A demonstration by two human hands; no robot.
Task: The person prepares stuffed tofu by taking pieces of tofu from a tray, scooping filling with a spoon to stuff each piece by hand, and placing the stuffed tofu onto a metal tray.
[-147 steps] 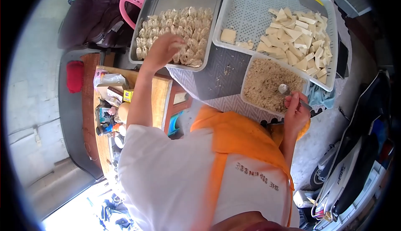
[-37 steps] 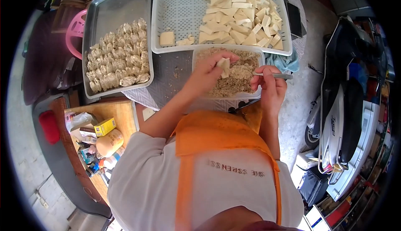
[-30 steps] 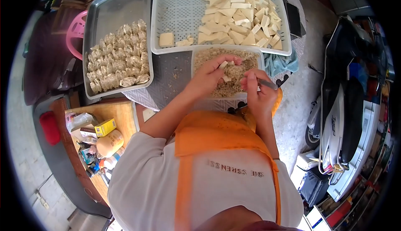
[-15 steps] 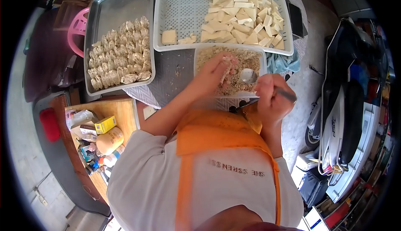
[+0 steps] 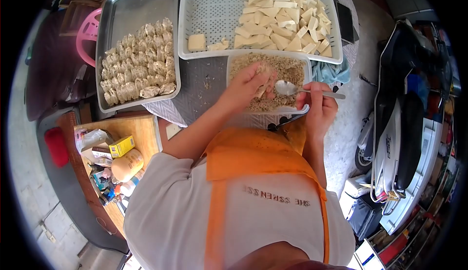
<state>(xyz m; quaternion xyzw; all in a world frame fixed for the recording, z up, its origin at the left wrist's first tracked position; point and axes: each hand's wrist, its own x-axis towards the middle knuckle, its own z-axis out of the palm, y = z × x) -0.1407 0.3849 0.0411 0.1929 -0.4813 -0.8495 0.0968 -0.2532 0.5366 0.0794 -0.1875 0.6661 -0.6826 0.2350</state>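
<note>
My left hand (image 5: 249, 83) is closed around a pale tofu piece (image 5: 263, 77) with crumbly filling on it, above the plastic tub (image 5: 308, 70). Brown crumbly filling (image 5: 288, 65) lies in the tub. In my right hand (image 5: 318, 106) is the handle of a metal spoon (image 5: 286, 88); its bowl is beside my left fingers. Behind the tub, a perforated white tray (image 5: 219, 11) bears many cut tofu pieces (image 5: 285, 19). Rows of filled pieces (image 5: 139, 62) lie in the metal tray (image 5: 136, 6) at the left.
A light blue cloth (image 5: 331, 71) lies right of the tub. At the lower left, a wooden table (image 5: 144, 126) bears a yellow box (image 5: 122, 146) and a jar (image 5: 127, 166). A pink chair (image 5: 89, 35) stands beyond the metal tray. A scooter (image 5: 397, 148) is at the right.
My left hand has returned from the metal tray to above the tub and now holds a tofu piece. Since half a second ago, the spoon has moved slightly left, close to that piece.
</note>
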